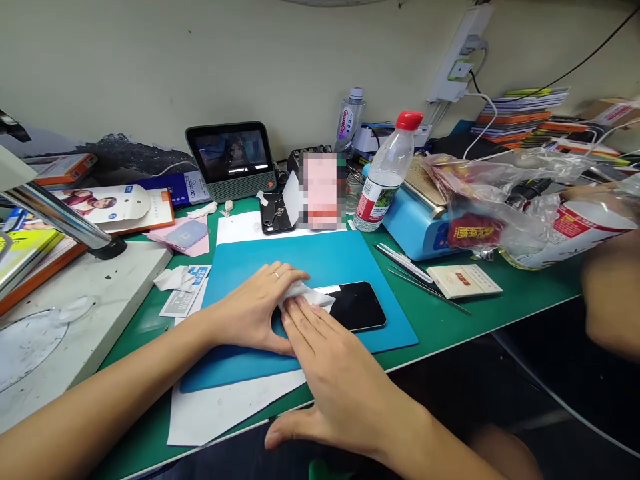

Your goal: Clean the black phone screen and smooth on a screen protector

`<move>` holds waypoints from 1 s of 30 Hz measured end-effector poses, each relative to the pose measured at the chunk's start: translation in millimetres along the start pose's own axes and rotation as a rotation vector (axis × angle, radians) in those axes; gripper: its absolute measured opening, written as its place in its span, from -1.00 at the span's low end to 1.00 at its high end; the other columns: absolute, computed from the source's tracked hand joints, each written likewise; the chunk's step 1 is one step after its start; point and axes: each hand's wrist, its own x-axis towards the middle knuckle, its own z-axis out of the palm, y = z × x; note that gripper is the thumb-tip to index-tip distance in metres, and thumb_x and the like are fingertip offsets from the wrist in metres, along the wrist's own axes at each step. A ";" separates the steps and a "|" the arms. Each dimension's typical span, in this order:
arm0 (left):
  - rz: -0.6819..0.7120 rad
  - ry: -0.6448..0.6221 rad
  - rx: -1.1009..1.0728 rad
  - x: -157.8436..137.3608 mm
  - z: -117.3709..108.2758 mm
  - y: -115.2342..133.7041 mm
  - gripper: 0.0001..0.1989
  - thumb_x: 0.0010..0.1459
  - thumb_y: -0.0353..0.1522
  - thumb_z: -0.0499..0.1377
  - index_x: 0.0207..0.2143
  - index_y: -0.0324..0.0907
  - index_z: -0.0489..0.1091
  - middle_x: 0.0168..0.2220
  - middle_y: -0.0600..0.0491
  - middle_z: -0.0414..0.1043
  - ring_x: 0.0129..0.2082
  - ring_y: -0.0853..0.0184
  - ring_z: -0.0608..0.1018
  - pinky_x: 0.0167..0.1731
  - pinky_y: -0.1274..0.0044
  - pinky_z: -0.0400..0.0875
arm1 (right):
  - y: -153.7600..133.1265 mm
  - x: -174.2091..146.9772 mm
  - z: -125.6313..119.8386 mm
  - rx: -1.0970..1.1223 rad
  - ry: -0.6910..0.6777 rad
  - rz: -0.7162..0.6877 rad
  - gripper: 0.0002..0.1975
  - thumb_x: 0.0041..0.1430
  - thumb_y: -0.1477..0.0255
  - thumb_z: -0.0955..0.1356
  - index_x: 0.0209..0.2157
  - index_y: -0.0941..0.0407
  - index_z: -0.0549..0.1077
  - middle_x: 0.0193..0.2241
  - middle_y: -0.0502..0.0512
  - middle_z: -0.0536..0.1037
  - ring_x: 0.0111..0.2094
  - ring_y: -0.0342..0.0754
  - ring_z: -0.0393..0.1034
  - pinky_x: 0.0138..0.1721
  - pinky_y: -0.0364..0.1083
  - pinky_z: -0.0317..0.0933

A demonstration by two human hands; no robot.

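Observation:
A smartphone with a dark screen lies face up on the blue mat. My left hand, with a ring on one finger, curves round the phone's left end, fingers on the far side and thumb on the near side. A white wipe is bunched on the glass under my right hand. Its fingers are pressed together over the wipe, and its thumb sticks out to the left, off the phone. Both hands meet over the left part of the screen, which they hide.
Tweezers and thin tools lie beside a small card box on the right. Behind stand a smart display, a red-capped bottle and a blue device. A lamp post rises at left; another person's arm is at right.

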 end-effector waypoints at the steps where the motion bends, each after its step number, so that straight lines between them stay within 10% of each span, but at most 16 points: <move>1: 0.004 -0.011 0.002 0.0 -0.1 -0.6 -0.14 0.04 0.03 0.39 0.25 -0.15 0.15 0.07 -0.12 0.37 0.01 0.07 0.44 0.03 0.26 0.37 | 0.3 -3.3 -1.3 -0.012 -0.009 -0.018 0.21 0.15 -0.32 0.19 0.44 0.42 0.01 0.46 0.45 0.00 0.49 0.19 -0.18 0.47 0.09 -0.15; 14: 0.009 -0.024 -0.034 2.4 1.1 -3.7 -0.19 0.10 0.10 0.35 0.23 -0.16 0.25 0.04 -0.10 0.41 -0.01 0.08 0.46 -0.01 0.29 0.38 | 44.4 -74.5 -22.5 -0.358 0.150 0.112 -0.17 0.40 0.01 0.26 0.40 0.37 0.14 0.39 0.40 0.22 0.38 0.24 0.18 0.25 0.18 0.34; 20: 0.003 -0.002 -0.029 2.3 1.4 -3.1 -0.12 0.07 0.13 0.35 0.25 -0.17 0.23 0.07 -0.12 0.39 0.02 0.06 0.44 0.01 0.26 0.40 | 54.0 -36.6 -26.2 -0.222 0.067 0.201 0.01 0.31 -0.15 0.24 0.40 0.45 0.11 0.40 0.52 0.12 0.43 0.34 0.03 0.33 0.31 0.18; 30: 0.052 0.021 -0.178 -0.8 -2.3 -7.3 0.04 0.11 0.36 0.04 0.37 -0.17 0.12 0.24 -0.24 0.29 0.15 -0.07 0.37 0.17 0.10 0.27 | -7.7 13.6 7.1 0.040 0.037 0.038 0.20 0.11 -0.32 0.25 0.41 0.39 0.12 0.44 0.47 0.09 0.47 0.26 -0.09 0.45 0.18 -0.08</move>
